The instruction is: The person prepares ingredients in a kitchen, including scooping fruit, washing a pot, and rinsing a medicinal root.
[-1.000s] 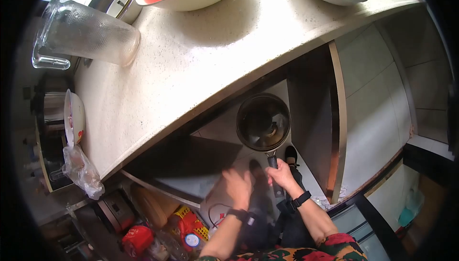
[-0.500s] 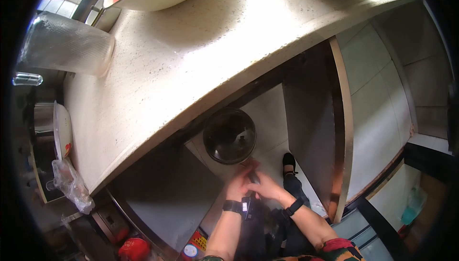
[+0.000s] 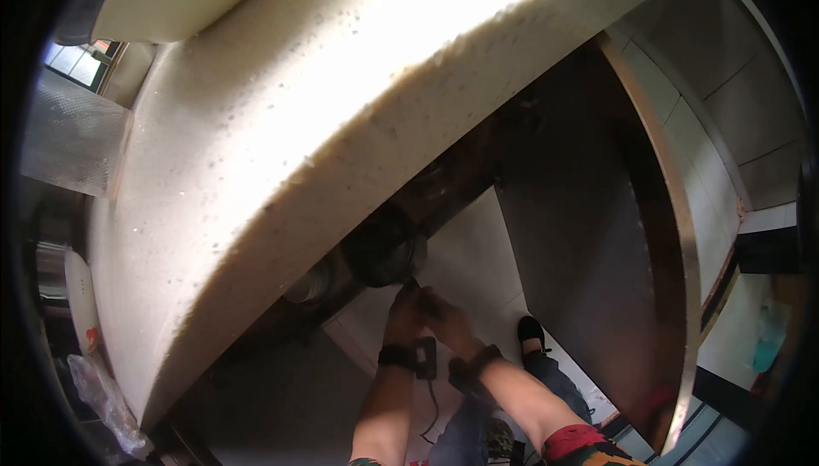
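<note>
Both my hands reach down into the open cabinet below the speckled countertop (image 3: 281, 125). My left hand (image 3: 404, 315) and my right hand (image 3: 447, 323) are pressed together around the handle of a dark round pan (image 3: 382, 250). The pan sits just under the counter edge, partly hidden in shadow inside the cabinet. The handle itself is covered by my fingers. Each wrist wears a dark band.
An open cabinet door (image 3: 589, 235) stands to the right, with tiled wall beyond it. A ribbed glass jug (image 3: 72, 142) lies on the counter at the left, and a plate (image 3: 81, 304) and a plastic bag (image 3: 107, 398) are at the lower left. My shoe (image 3: 531, 331) rests on the floor.
My view has dropped closer to the counter. The pan has moved left and deeper into the cabinet, and my left hand has joined my right on its handle.
</note>
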Motion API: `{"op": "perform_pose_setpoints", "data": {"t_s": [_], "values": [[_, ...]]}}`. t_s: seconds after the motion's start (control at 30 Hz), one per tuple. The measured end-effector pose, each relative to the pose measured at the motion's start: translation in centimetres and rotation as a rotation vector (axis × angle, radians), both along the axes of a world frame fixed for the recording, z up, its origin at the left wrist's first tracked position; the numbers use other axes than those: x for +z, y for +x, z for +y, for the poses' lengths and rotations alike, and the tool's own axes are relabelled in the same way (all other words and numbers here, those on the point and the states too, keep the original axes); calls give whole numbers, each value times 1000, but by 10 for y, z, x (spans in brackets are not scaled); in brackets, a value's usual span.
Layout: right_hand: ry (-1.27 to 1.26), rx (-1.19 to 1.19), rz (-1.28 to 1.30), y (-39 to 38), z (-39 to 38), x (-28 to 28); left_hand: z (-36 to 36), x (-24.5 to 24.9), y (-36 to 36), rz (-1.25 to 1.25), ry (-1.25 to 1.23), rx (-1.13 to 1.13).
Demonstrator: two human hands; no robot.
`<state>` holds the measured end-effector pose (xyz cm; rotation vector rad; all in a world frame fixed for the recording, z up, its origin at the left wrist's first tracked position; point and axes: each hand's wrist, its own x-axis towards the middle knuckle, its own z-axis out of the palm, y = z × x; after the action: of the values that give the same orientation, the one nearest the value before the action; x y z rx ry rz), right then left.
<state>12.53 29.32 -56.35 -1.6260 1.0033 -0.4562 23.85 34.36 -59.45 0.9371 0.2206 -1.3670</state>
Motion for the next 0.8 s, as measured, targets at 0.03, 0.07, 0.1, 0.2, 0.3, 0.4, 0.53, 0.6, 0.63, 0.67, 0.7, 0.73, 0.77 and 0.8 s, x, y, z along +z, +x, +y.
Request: {"op": "perform_pose_setpoints", "data": {"t_s": [0.03, 0.07, 0.1, 0.2, 0.3, 0.4, 0.53, 0.6, 0.63, 0.67, 0.7, 0.73, 0.77, 0.8], "values": [[-2, -16, -11, 6, -7, -4, -2, -5, 8, 17, 18, -12], [-8, -23, -14, 10, -13, -10, -4, -10, 13, 36, 38, -26], [86, 78, 51, 15, -20, -22, -5, -13, 15, 35, 33, -35], [190, 179, 117, 21, -34, -43, -16, -13, 18, -661, 59, -289], [81, 152, 151, 32, -45, -36, -26, -22, 35, -182, 343, -93], [-45, 54, 240, 54, -57, -27, -17, -67, 56, -866, 152, -359], [-96, -84, 142, 75, -78, -32, -43, -15, 54, -72, -80, 64], [12, -149, 62, 78, -94, -42, -46, -7, 49, -135, -68, 81], [119, -213, -16, 79, -100, -52, -47, -6, 47, -15, -82, 103], [124, -209, -19, 76, -105, -62, -46, -3, 44, 105, -91, 126], [377, -298, -297, 72, -108, -76, -44, -7, 42, 127, -108, 81], [634, -385, -572, 70, -106, -79, -40, -4, 36, 125, -99, 89], [646, -379, -567, 72, -102, -81, -34, 0, 27, 48, -42, 74], [557, -480, -497, 75, -100, -79, -30, 9, 19, -28, 13, 57]]}}
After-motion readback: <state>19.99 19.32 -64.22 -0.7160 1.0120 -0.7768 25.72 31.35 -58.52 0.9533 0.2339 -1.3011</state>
